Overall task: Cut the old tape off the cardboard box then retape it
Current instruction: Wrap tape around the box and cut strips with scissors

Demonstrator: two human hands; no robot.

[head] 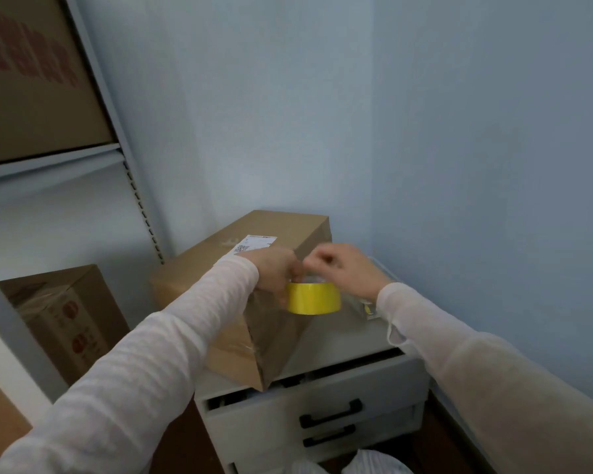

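A brown cardboard box [254, 254] with a white shipping label lies on a white drawer cabinet [343, 340]; clear tape shows on its near end. Above the box's right side my left hand [274, 273] grips a yellow tape roll [314, 297]. My right hand [343, 268] is just beside it, its fingertips pinching at the roll's top edge where the tape end seems to be. The tape end itself is too blurred to make out. Both arms wear pale long sleeves.
A small clear-and-yellow object [367, 307] lies on the cabinet behind the roll. The cabinet's top drawer [322, 405] is slightly ajar. A second taped box [65, 323] sits low at left under a grey metal shelf [48, 162] carrying another box. Blue walls close the corner.
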